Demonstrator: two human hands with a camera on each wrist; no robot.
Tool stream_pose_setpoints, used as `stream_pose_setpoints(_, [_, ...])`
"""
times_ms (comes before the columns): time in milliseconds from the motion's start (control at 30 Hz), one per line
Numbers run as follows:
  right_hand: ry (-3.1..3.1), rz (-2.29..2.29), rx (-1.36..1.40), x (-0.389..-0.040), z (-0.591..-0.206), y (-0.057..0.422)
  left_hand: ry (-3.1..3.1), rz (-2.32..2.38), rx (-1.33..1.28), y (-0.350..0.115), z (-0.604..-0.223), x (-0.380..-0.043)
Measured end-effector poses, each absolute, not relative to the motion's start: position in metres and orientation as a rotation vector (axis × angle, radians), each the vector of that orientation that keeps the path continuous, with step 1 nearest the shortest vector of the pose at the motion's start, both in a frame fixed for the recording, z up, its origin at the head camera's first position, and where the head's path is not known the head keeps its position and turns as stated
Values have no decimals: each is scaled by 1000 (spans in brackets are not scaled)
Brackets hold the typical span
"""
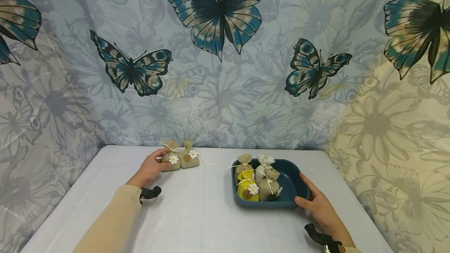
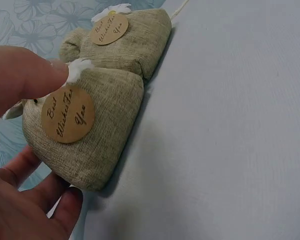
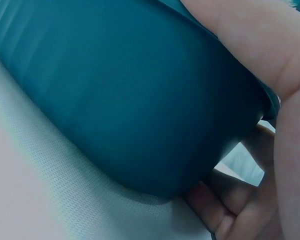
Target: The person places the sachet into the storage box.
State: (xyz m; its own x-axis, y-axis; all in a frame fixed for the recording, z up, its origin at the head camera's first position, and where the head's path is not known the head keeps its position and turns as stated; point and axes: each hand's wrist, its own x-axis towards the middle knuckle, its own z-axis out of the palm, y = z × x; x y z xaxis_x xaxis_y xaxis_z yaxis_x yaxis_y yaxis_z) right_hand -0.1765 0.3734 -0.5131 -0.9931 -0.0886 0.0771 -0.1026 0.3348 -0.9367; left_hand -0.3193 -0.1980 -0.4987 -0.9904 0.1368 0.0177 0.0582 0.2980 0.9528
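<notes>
Two beige cloth sachets stand side by side at the back left of the table. My left hand (image 1: 152, 167) is at the near one, the left sachet (image 1: 170, 158), with thumb in front and fingers behind. In the left wrist view this sachet (image 2: 110, 120) shows a round "Best Wishes For You" label and a white flower. The other beige sachet (image 1: 190, 159) leans against its side. My right hand (image 1: 321, 206) grips the right end of a dark blue tray (image 1: 293, 180), thumb on the rim, fingers around the outer wall (image 3: 115, 100).
In the tray's left part sit a yellow sachet (image 1: 247, 186), a white sachet (image 1: 264, 165) and two beige ones, one at the front (image 1: 270, 186) and one behind (image 1: 243, 164). The white table (image 1: 200, 214) ends at a butterfly-print curtain (image 1: 225, 100).
</notes>
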Motion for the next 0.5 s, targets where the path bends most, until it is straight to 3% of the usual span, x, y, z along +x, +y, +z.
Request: stream_pose_setpoints(500, [-2557,1807,159,-175,-509,371,2727,1530,316,-198,-503,-313])
